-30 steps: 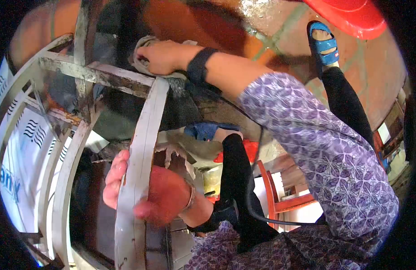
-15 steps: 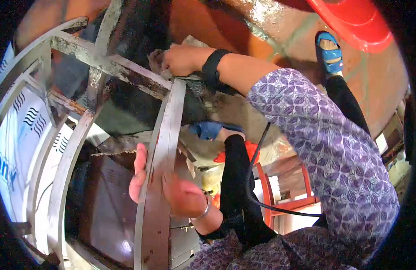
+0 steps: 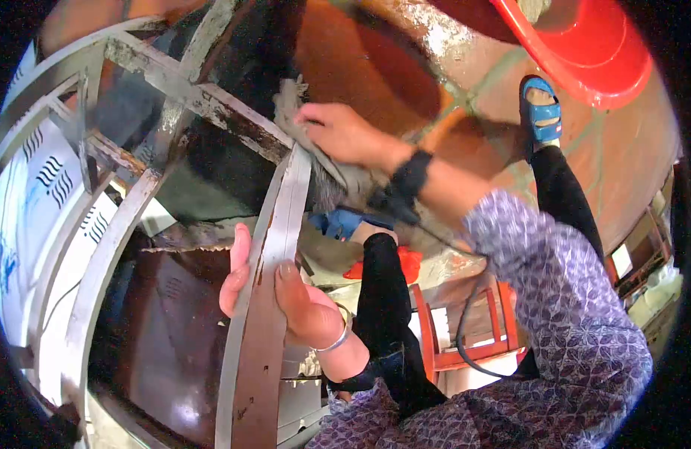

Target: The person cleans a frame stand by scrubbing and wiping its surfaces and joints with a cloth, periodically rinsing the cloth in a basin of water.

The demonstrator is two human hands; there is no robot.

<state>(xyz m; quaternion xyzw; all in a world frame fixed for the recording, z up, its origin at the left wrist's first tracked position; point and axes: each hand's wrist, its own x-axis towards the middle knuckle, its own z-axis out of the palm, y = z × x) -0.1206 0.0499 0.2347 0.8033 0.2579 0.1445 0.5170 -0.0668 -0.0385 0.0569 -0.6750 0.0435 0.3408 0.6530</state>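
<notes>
A worn wooden frame (image 3: pixel 259 352) with peeling, whitish paint and several curved slats stands tilted on the left. My left hand (image 3: pixel 300 307) grips its near leg, thumb on one side and fingers round the other. Beyond the leg's upper end, my right hand (image 3: pixel 345 135) is closed on a grey-brown rag (image 3: pixel 289 108), which hangs down beside the joint. Dark bare patches show along the crossbar (image 3: pixel 233 116) near that joint. Whether the rag touches the wood, I cannot tell.
A red plastic basin (image 3: pixel 585 60) stands at the upper right on wet floor tiles (image 3: pixel 465 142). My feet wear blue sandals (image 3: pixel 543 116). A red wooden chair (image 3: pixel 472 352) is below, with a black cable (image 3: pixel 465 329) hanging before it. White printed sheeting (image 3: pixel 31 202) lies at the left.
My right hand has moved right and slightly down with the rag, away from the crossbar's end. My left hand stays on the leg, its thumb now pressed against the wood.
</notes>
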